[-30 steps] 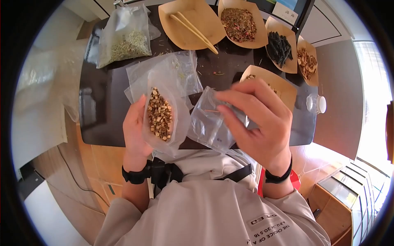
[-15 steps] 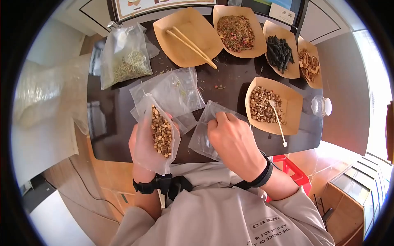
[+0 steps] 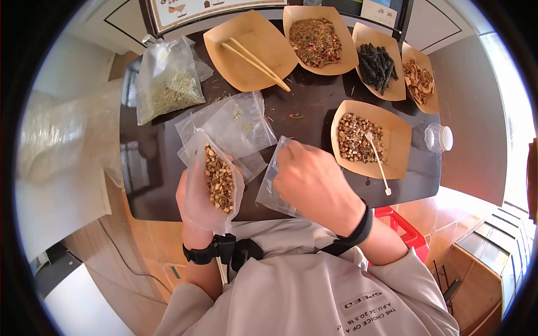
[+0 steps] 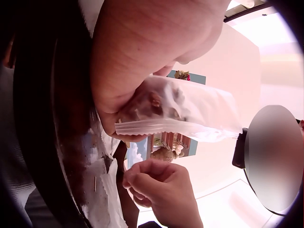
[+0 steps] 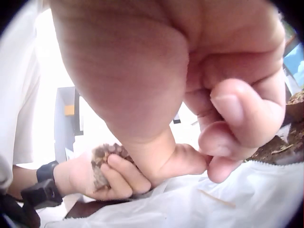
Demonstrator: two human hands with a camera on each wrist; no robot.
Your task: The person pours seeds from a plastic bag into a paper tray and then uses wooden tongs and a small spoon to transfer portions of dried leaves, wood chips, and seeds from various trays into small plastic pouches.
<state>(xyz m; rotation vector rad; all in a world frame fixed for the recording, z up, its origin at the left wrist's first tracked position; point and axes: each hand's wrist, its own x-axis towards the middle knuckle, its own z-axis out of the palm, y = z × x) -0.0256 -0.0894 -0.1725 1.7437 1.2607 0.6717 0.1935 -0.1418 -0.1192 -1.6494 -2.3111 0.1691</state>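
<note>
My left hand (image 3: 181,193) grips a frosted plastic bag (image 3: 197,208) of chopped brown root pieces (image 3: 219,182); most of the fingers are behind it. In the left wrist view the bag's ridged edge shows beside the palm. My right hand (image 3: 311,171) is low over a flat clear plastic bag (image 3: 272,190) at the table's front. Its fingers are curled, with the thumb (image 5: 187,159) meeting a fingertip and nothing visible between them. A thin stick (image 5: 216,198) lies on the flat bag below that hand. Another clear bag (image 3: 224,120) with green bits lies behind the held one.
A paper tray (image 3: 397,159) of similar pieces with a white spoon (image 3: 379,162) stands right. Behind are a tray (image 3: 258,39) with wooden tongs (image 3: 255,63), trays of dried herbs, and a bag of green herb (image 3: 176,92). A clear jar (image 3: 434,136) lies at the right edge.
My right hand has come down and left from raised in front of the tray to low over the flat bag, its fingers curling in. The left hand still holds the filled bag.
</note>
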